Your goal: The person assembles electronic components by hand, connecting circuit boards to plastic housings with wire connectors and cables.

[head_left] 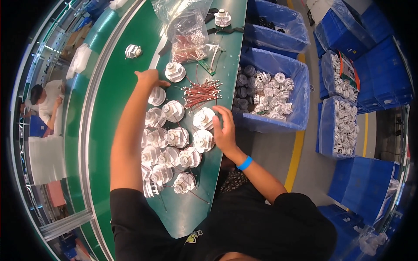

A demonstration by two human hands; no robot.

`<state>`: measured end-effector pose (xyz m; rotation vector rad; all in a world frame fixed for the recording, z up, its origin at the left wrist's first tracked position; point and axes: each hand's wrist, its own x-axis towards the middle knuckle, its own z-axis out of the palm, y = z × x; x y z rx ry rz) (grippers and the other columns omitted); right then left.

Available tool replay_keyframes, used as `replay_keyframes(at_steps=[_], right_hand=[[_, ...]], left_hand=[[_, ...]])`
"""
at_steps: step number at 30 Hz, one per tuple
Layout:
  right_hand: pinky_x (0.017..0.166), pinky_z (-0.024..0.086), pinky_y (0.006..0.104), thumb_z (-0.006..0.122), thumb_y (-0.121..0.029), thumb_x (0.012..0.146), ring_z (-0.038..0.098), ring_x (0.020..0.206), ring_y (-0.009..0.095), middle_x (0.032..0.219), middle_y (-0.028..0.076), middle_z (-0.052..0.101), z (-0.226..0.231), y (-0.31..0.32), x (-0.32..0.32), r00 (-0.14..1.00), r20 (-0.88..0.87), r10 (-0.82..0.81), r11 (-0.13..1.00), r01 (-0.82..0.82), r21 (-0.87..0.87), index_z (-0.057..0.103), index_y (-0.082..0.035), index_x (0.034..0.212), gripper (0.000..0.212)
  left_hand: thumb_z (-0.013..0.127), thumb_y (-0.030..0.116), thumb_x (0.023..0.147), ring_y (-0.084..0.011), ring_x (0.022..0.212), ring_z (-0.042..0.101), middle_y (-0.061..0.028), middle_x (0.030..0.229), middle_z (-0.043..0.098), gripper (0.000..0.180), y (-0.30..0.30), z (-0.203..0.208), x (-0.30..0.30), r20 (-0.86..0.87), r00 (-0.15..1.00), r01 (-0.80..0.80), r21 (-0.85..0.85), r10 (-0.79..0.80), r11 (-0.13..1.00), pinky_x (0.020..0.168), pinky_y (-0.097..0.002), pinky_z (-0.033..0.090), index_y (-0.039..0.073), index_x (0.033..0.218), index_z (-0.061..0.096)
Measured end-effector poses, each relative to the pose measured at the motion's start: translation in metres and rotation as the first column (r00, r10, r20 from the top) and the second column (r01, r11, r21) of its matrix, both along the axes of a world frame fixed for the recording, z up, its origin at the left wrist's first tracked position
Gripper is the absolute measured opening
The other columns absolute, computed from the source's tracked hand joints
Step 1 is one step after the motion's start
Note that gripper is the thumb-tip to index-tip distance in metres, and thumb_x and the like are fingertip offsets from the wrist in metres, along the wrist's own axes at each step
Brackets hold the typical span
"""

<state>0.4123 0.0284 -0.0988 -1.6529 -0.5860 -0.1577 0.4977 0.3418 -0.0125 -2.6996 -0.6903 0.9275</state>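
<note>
L hand (149, 79) & R hand (225, 135) fingers apart, latter by white plastic assembly (202, 118) nr worktop (187, 221) R edge, prob. light, stiff, best held by rim.

We see a brightly lit scene, with even light that seems to fall from overhead. The white parts (177, 137) look nearly washed out on top, and soft shadows gather between them. Glare streaks the clear plastic bag (187, 27) and the metal rail (85, 130), while a pale sheen lies on the near end of the bench (179, 221). We lose detail in the black shirt (270, 226). The left hand (150, 79) looks slightly soft. Straight edges bow strongly toward the blurred rim, and black fills the corners.
</note>
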Motion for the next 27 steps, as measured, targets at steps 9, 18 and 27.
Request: replay_keyframes(at_steps=[9,18,27], right_hand=[[0.093,0.043,0.0394,0.072,-0.011,0.079,0.054,0.106,0.031,0.112,0.01,0.061,0.006,0.009,0.085,0.955,0.291,0.061,0.961,0.022,-0.274,0.069,-0.006,0.092,0.014],[0.088,0.044,0.0401,0.072,-0.008,0.075,0.056,0.105,0.029,0.104,0.008,0.062,0.004,0.014,0.088,0.942,0.335,0.027,0.945,0.085,-0.315,0.069,-0.006,0.086,0.011],[0.089,0.042,0.0405,0.065,-0.003,0.081,0.056,0.1,0.031,0.1,0.011,0.062,0.0,0.007,0.079,0.973,0.219,-0.071,0.992,0.092,-0.084,0.058,-0.003,0.09,0.011]], left_hand=[[0.069,0.046,0.078,-0.0338,0.095,0.065,-0.022,0.095,0.066,0.046,0.116,0.03,-0.019,0.328,0.943,0.048,-0.313,0.061,0.949,0.083,-0.0433,0.049,0.004,0.097,0.069],[0.06,-0.002,0.077,-0.0269,0.135,0.036,-0.0062,0.149,0.033,0.076,0.161,-0.026,0.0,0.288,0.652,0.373,0.684,-0.701,0.627,0.101,-0.043,0.041,0.015,0.145,0.03],[0.066,0.012,0.076,-0.0328,0.107,0.055,-0.0108,0.118,0.054,0.047,0.209,-0.05,-0.033,0.439,0.888,0.009,0.284,-0.138,0.959,0.087,-0.045,0.046,0.013,0.122,0.054]])
